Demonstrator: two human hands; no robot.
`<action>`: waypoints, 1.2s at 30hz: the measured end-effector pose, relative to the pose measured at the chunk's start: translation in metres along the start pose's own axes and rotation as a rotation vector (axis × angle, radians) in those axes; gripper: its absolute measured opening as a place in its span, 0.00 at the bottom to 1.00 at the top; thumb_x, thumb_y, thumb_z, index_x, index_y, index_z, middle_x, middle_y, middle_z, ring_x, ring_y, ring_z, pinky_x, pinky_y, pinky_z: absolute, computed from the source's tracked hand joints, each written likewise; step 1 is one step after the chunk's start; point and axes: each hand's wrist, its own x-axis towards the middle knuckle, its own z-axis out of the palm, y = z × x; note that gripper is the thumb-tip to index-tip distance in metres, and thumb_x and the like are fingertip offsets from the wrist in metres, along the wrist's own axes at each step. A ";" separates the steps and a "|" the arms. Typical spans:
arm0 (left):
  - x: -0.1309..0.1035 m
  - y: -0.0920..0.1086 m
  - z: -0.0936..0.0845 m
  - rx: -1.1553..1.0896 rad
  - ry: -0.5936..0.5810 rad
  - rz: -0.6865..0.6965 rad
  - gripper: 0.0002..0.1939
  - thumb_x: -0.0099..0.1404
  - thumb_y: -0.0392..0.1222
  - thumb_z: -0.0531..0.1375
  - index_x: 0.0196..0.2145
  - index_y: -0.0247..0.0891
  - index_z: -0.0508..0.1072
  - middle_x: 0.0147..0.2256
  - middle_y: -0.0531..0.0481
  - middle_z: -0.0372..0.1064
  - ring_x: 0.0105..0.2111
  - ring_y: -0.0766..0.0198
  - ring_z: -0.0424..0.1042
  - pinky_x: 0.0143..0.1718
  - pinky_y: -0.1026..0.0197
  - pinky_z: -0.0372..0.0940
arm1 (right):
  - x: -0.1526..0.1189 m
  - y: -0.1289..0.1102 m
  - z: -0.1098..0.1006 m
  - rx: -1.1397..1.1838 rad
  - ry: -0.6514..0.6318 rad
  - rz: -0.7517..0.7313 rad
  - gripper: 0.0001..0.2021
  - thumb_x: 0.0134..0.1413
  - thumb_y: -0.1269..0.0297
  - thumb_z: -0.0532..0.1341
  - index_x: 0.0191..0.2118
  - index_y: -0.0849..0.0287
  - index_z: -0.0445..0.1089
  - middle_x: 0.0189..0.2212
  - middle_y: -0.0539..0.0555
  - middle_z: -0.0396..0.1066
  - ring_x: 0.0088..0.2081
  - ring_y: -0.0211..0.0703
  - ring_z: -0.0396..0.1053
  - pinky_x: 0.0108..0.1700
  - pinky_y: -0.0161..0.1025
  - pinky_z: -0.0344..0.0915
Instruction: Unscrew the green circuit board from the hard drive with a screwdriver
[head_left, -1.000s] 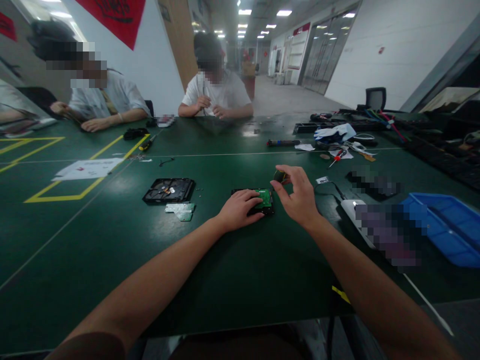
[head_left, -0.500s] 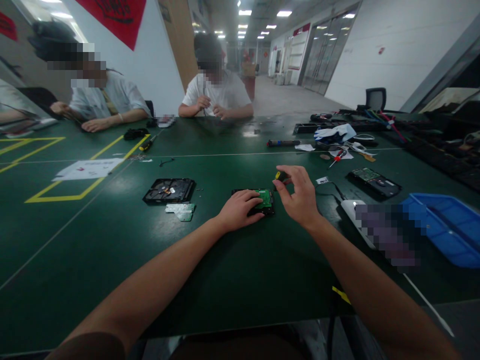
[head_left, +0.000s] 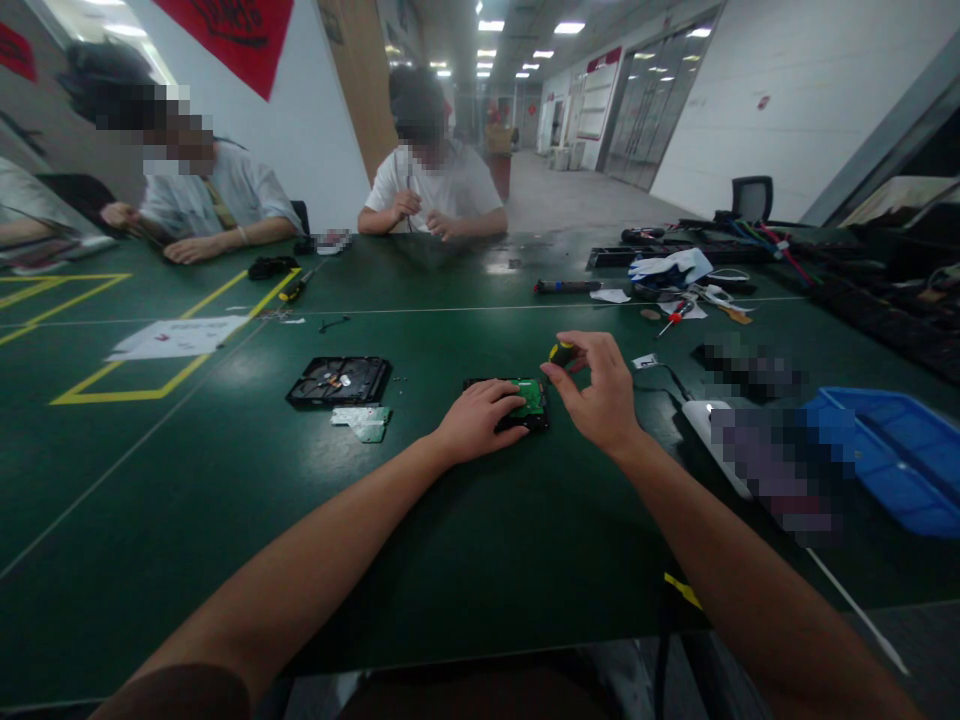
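Note:
A hard drive point(head_left: 534, 400) with a green circuit board lies on the table before me. My left hand point(head_left: 480, 415) is closed over its left part, fingers across the board and thumb along the near edge. At the drive's right end, my right hand point(head_left: 596, 385) pinches the yellow and black handle of a short screwdriver point(head_left: 561, 353). The screwdriver's tip is hard to make out. Left of my hands sits another hard drive point(head_left: 339, 382), its board side bare, with a detached circuit board point(head_left: 363, 423) just in front and several tiny screws point(head_left: 400, 379) beside it.
On the right are a blue tray point(head_left: 892, 470), a white device with a cable point(head_left: 705, 415), and a blurred dark item point(head_left: 750, 368). Farther back lie a red screwdriver point(head_left: 679, 312) and gloves point(head_left: 671, 268). A paper sheet point(head_left: 176, 338) is at left. Two people work across the table.
The yellow and black screwdriver handle has turned slightly in my right hand's fingers. My left hand and the hard drive have stayed in place.

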 end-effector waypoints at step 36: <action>0.000 0.000 0.002 0.004 -0.013 -0.021 0.22 0.69 0.55 0.64 0.56 0.42 0.74 0.58 0.41 0.71 0.60 0.46 0.70 0.60 0.38 0.67 | -0.003 -0.004 -0.001 0.022 -0.063 -0.025 0.17 0.65 0.66 0.62 0.58 0.49 0.68 0.48 0.57 0.70 0.45 0.49 0.73 0.48 0.52 0.76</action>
